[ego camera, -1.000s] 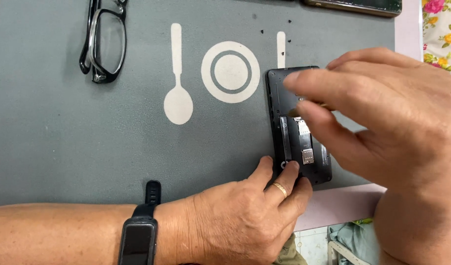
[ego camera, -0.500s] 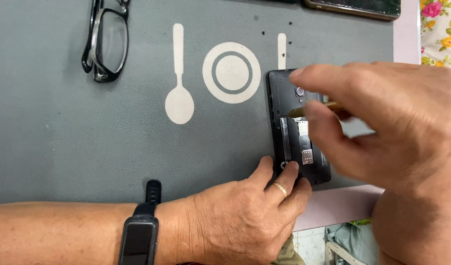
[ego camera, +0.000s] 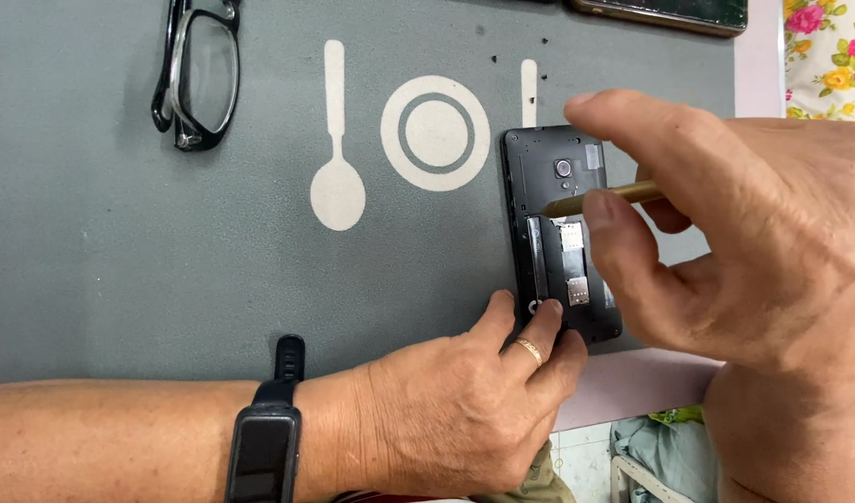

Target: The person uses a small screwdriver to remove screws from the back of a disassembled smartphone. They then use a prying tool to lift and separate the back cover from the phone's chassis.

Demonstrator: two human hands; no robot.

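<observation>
A black phone [ego camera: 556, 177] with its back cover off lies face down on a grey placemat [ego camera: 167, 251], camera lens at the top and card slots showing in the middle. My left hand [ego camera: 465, 410] presses its fingertips on the phone's lower end, holding it down; the wrist wears a black band. My right hand [ego camera: 735, 242] hovers over the phone's right side and grips a thin brass-coloured tool [ego camera: 600, 197] between thumb and fingers. The tool's tip rests on the phone just below the lens.
Black-framed glasses [ego camera: 195, 74] lie folded at the mat's upper left. White spoon and plate shapes [ego camera: 435, 132] are printed on the mat. Another dark device [ego camera: 670, 13] sits at the top edge. The table's pale edge [ego camera: 632, 382] runs along the lower right.
My right hand has lifted and shifted right, uncovering the upper half of the phone and the brass-coloured tool. The left hand has stayed in place.
</observation>
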